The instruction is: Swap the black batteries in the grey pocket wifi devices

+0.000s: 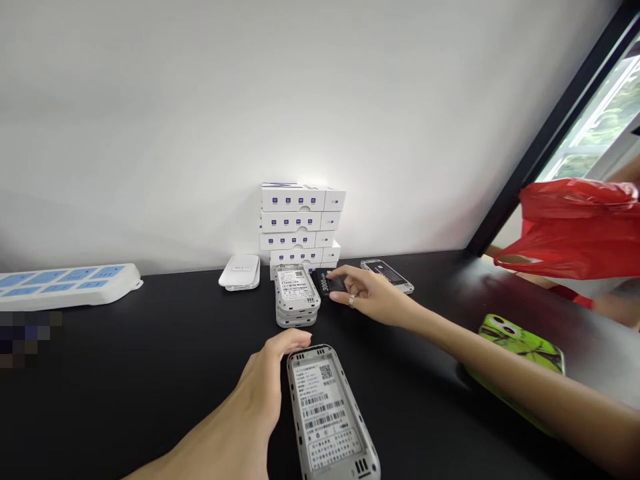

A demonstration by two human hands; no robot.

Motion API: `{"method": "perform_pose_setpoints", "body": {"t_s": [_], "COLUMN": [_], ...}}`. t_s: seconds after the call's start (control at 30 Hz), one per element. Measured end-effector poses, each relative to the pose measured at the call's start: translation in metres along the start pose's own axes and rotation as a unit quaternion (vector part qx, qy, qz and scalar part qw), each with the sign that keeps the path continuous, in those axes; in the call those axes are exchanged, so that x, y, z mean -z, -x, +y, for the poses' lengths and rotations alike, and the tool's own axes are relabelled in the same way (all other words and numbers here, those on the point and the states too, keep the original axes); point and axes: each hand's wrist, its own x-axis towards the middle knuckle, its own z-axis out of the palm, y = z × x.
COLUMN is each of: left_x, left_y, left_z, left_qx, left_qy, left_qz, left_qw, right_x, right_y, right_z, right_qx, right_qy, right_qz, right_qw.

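A grey handheld device (325, 413) lies on the black table before me, back side up. Its back cover is off, so a label with barcodes shows in the hollow. My left hand (263, 380) is curled round its upper left corner, fingertips at the top edge; the thumb is hard to make out. Farther off, my right hand (367, 293) pinches a black battery (324, 283) marked 3000 between thumb and fingers. Just left of that battery stands a small stack of similar coverless devices (298, 291). Behind my right hand lies another device (387, 275) with a black battery in it.
White boxes (293, 221) are piled against the wall. Thin white covers (240, 272) lie stacked left of them. A white and blue power strip (70, 285) is at far left. A green-cased phone (520, 343) lies under my right forearm. Beyond, a person holds a red bag (575, 227).
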Motion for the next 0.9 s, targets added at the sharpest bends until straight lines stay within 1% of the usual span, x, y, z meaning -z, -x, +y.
{"method": "perform_pose_setpoints", "body": {"t_s": [0.13, 0.23, 0.3, 0.37, 0.4, 0.47, 0.53, 0.57, 0.6, 0.67, 0.7, 0.77, 0.83, 0.9], "left_x": [0.0, -0.005, -0.009, -0.009, -0.006, 0.006, 0.024, 0.033, 0.041, 0.053, 0.057, 0.061, 0.062, 0.063], "left_y": [0.001, -0.002, -0.007, -0.012, -0.014, -0.021, -0.032, -0.04, -0.048, -0.066, -0.075, -0.086, -0.091, -0.09], "left_z": [0.004, 0.0, -0.005, -0.005, -0.002, 0.008, 0.018, 0.022, 0.023, 0.018, 0.012, 0.0, -0.01, -0.015], "left_qx": [0.027, 0.018, 0.011, 0.002, -0.008, -0.034, -0.068, -0.071, -0.066, -0.058, -0.055, -0.05, -0.051, -0.056], "left_qy": [0.005, 0.008, 0.001, -0.011, -0.017, -0.026, -0.056, -0.072, -0.073, -0.066, -0.067, -0.073, -0.084, -0.095], "left_qz": [0.007, 0.014, 0.045, 0.093, 0.114, 0.134, 0.116, 0.106, 0.101, 0.078, 0.068, 0.055, 0.05, 0.048], "left_qw": [1.0, 1.0, 0.999, 0.996, 0.993, 0.99, 0.989, 0.989, 0.99, 0.993, 0.994, 0.995, 0.994, 0.993], "right_x": [0.0, -0.004, -0.006, -0.002, 0.003, 0.021, 0.048, 0.061, 0.074, 0.094, 0.1, 0.104, 0.101, 0.097], "right_y": [0.002, 0.003, 0.004, 0.005, 0.005, 0.005, 0.003, 0.002, 0.001, 0.0, 0.0, 0.003, 0.007, 0.012], "right_z": [0.0, -0.002, -0.004, -0.005, -0.005, 0.0, 0.012, 0.021, 0.031, 0.051, 0.059, 0.071, 0.074, 0.071], "right_qx": [0.018, 0.025, 0.035, 0.046, 0.049, 0.05, 0.048, 0.049, 0.039, -0.008, -0.027, -0.045, -0.039, -0.029], "right_qy": [0.052, 0.084, 0.105, 0.123, 0.129, 0.139, 0.151, 0.16, 0.173, 0.156, 0.144, 0.122, 0.119, 0.121], "right_qz": [-0.006, -0.002, -0.001, -0.008, -0.014, -0.022, -0.024, -0.026, -0.042, -0.093, -0.116, -0.145, -0.143, -0.125], "right_qw": [0.998, 0.996, 0.994, 0.991, 0.99, 0.989, 0.987, 0.986, 0.983, 0.983, 0.982, 0.981, 0.982, 0.984]}}
